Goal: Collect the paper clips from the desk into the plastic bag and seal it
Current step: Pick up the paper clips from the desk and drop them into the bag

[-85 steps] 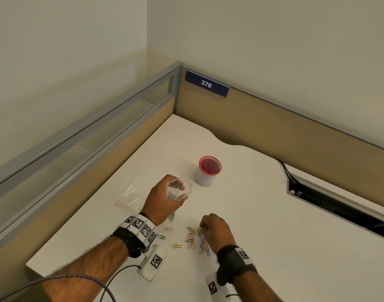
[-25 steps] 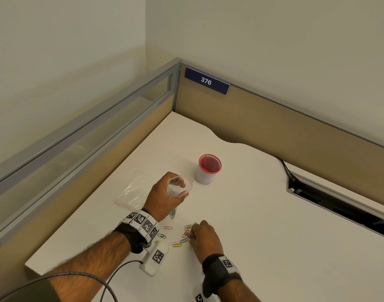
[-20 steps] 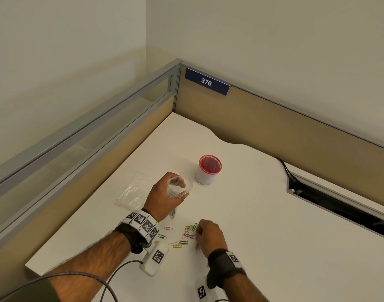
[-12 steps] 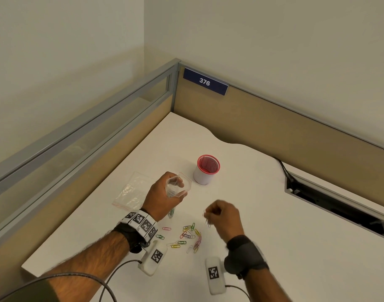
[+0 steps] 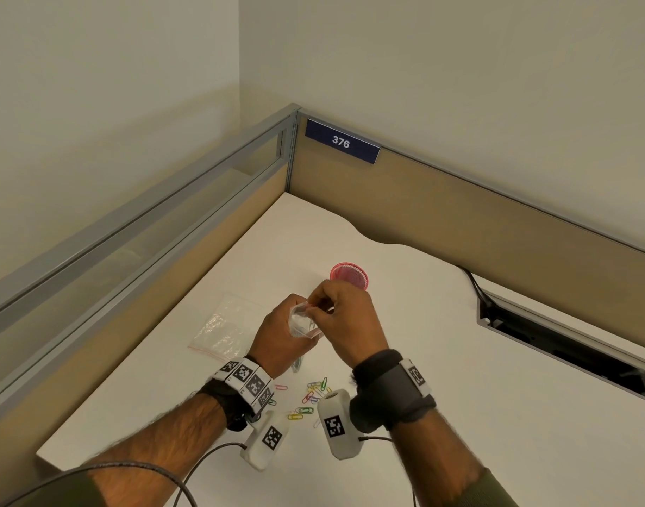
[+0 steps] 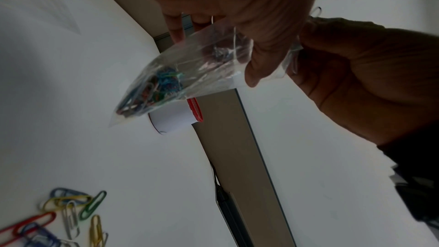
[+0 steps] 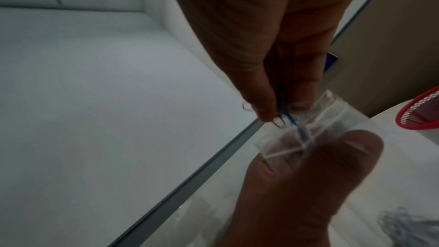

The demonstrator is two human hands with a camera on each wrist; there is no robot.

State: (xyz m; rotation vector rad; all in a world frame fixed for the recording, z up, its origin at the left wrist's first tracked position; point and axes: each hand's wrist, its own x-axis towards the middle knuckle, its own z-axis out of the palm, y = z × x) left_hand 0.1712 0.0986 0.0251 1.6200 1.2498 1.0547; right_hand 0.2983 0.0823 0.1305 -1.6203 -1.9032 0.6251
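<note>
left hand (image 5: 280,336): wrapped around the plastic bag (image 5: 303,323), holding it up off the desk with the mouth facing up; thumb clamps the film on the near side in the left wrist view

right hand (image 5: 344,316): right over the bag mouth, fingertips (image 7: 263,112) squeezed together on a few paper clips (one blue, one or two pale ones, hard to count), blue one poking down into the opening

plastic bag: clear zip type with a red line near the top, unsealed, and there's a clump of mixed-colour clips (image 6: 152,89) sitting in the bottom corner

loose clips (image 5: 312,397): small scatter on the desk (image 5: 460,378) at about 6 o'clock from the hands, partly hidden by the wrist cameras; red, blue, yellow, green and silver ones

second bag (image 5: 222,329): flat on the desk at 9 o'clock from the left hand, looks empty (glare makes it tough to say)

red mesh cup (image 5: 350,274): upright on the desk at 12 o'clock, just behind the right hand's knuckles

number plate (image 5: 341,142): blue, reads 376, up on the partition corner at 12 o'clock
</note>
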